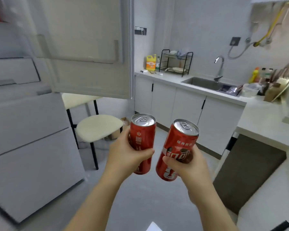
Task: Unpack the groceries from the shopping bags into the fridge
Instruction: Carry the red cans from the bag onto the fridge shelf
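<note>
White worktop (172, 79) at two o'clock, grey floor (140, 197) below.
A yellow jug (151, 62) and dish rack (175, 62) stand at its twelve o'clock end, bottles (261, 75) at three; a chair (98, 127) stands on the floor at nine.

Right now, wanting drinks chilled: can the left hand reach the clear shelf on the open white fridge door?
Probably yes: nothing stands between the left hand, gripping a red metal can, and the clear door shelf.

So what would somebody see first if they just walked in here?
Two bright red cans, right in the middle: the left hand grips the upright can and the right hand grips the tilted can. Behind them, up on the left, the white fridge door stands open, and a yellow bottle sits on the counter past it.
</note>
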`<state>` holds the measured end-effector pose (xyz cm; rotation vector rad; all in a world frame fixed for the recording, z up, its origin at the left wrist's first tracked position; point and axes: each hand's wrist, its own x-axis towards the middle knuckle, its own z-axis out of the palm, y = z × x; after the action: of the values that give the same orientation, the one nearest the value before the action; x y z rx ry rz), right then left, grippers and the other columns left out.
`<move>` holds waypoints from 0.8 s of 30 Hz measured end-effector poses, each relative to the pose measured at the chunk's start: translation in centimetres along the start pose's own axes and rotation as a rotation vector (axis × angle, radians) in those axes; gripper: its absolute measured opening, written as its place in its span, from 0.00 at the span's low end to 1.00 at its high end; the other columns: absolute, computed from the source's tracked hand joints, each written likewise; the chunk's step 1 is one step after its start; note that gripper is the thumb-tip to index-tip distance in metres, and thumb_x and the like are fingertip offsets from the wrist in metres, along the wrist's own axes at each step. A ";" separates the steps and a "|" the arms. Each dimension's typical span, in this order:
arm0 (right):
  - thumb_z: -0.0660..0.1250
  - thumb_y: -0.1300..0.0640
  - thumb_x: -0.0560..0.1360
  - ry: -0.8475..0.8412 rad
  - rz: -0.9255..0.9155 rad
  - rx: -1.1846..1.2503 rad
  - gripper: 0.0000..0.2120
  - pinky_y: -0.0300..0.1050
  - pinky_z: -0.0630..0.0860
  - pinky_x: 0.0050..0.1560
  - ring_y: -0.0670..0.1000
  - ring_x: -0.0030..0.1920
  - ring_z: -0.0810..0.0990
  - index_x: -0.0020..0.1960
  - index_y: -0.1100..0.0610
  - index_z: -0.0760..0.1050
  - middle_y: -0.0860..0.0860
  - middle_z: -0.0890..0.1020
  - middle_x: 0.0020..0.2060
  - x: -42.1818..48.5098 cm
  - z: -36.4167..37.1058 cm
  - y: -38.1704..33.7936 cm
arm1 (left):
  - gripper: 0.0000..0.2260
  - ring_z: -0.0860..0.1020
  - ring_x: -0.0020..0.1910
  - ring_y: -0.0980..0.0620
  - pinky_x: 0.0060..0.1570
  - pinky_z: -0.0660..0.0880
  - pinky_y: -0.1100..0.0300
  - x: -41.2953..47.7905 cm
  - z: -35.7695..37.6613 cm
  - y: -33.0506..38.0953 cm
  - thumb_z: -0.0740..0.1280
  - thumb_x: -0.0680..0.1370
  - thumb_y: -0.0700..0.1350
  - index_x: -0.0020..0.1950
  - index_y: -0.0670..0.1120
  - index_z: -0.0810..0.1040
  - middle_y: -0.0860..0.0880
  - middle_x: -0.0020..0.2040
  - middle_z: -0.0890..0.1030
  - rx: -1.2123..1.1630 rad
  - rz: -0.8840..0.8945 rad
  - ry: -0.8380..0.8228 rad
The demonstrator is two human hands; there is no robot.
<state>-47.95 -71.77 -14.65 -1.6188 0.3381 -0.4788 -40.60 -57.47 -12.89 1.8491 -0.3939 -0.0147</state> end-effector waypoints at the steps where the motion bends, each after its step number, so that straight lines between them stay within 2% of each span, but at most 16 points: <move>1: 0.75 0.65 0.65 -0.038 0.002 0.003 0.22 0.37 0.73 0.40 0.42 0.45 0.79 0.49 0.44 0.73 0.41 0.81 0.43 0.7 1.8 -0.1 | 0.19 0.76 0.40 0.70 0.37 0.68 0.72 0.4 -1.6 -0.6 0.77 0.64 0.42 0.46 0.59 0.72 0.61 0.39 0.80 0.011 -0.015 0.044; 4: 0.75 0.66 0.64 -0.151 0.009 0.011 0.22 0.41 0.75 0.43 0.44 0.47 0.80 0.51 0.47 0.74 0.44 0.82 0.44 2.8 7.8 -0.6 | 0.20 0.76 0.41 0.66 0.36 0.68 0.72 1.7 -6.9 -2.4 0.76 0.65 0.43 0.49 0.58 0.73 0.61 0.41 0.79 0.050 -0.066 0.161; 7: 0.74 0.67 0.64 -0.267 0.000 0.030 0.23 0.43 0.76 0.45 0.46 0.49 0.80 0.55 0.49 0.75 0.46 0.83 0.46 4.7 14.3 -1.2 | 0.18 0.76 0.41 0.65 0.35 0.67 0.71 3.3 -12.4 -4.2 0.76 0.64 0.43 0.44 0.60 0.71 0.61 0.40 0.78 0.087 -0.114 0.274; 10: 0.74 0.67 0.65 -0.380 -0.017 0.054 0.23 0.40 0.74 0.42 0.45 0.48 0.81 0.53 0.48 0.75 0.45 0.83 0.44 6.2 20.8 -1.8 | 0.18 0.75 0.39 0.66 0.34 0.67 0.71 4.8 -18.0 -5.9 0.76 0.64 0.44 0.42 0.60 0.70 0.61 0.39 0.78 0.125 -0.144 0.390; 14: 0.74 0.66 0.65 -0.519 -0.053 0.072 0.21 0.36 0.72 0.40 0.38 0.42 0.81 0.50 0.45 0.74 0.37 0.82 0.38 7.8 28.9 -2.8 | 0.17 0.75 0.38 0.65 0.33 0.67 0.71 6.4 -24.7 -7.8 0.76 0.64 0.44 0.43 0.58 0.70 0.61 0.38 0.77 0.179 -0.178 0.504; 21: 0.74 0.65 0.65 -0.702 -0.098 0.102 0.20 0.32 0.72 0.37 0.35 0.40 0.80 0.49 0.46 0.74 0.39 0.83 0.38 9.8 41.2 -4.1 | 0.19 0.76 0.41 0.63 0.36 0.68 0.69 8.4 -34.6 -10.8 0.77 0.64 0.45 0.49 0.54 0.73 0.59 0.41 0.79 0.252 -0.232 0.675; 24: 0.74 0.64 0.64 -0.764 -0.113 0.106 0.20 0.32 0.72 0.37 0.37 0.41 0.81 0.50 0.46 0.74 0.41 0.83 0.38 10.4 45.4 -4.6 | 0.20 0.77 0.43 0.62 0.38 0.71 0.67 9.2 -37.8 -11.7 0.78 0.63 0.45 0.51 0.54 0.74 0.58 0.42 0.79 0.258 -0.249 0.748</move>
<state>-16.74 -37.05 -11.79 -1.5980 -0.3478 0.0602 -21.04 -21.98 -10.16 1.9896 0.3710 0.5629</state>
